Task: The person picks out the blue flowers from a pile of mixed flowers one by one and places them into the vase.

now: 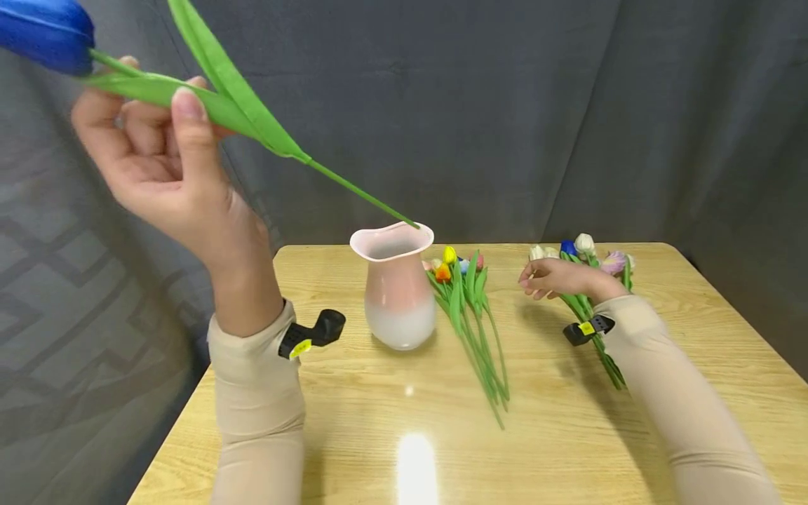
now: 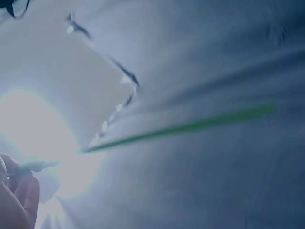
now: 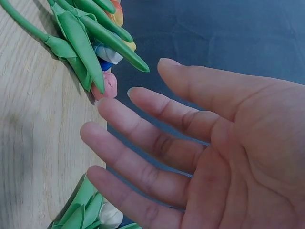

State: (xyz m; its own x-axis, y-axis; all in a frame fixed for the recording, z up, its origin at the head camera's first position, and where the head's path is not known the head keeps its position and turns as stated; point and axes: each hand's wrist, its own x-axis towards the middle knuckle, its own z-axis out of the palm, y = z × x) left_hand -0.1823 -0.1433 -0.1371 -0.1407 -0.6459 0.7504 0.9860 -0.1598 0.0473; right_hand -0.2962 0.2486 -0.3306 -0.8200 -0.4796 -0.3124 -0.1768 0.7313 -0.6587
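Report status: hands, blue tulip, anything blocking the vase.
Left hand gripping blue tulip near its flower end. Right hand empty, fingers relaxed. Stem tip overlaps vase rim in head view, contact unclear. Nothing else across vase mouth.

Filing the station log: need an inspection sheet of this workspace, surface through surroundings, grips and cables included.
Surface: light wood-grain table, showing a bright reflection.
Job items: blue flower held up, stem end at the rim of the upright pink-and-white vase; contact unclear. Mixed-colour bunch lies right of the vase, second bunch farther right.
Clutter: nothing seen.
Left grip: pinches the flower's stem and leaf.
Right grip: fingers relaxed, holding nothing, near the second bunch.
Cables: nothing seen on the table.
Surroundings: dark grey curtain behind.
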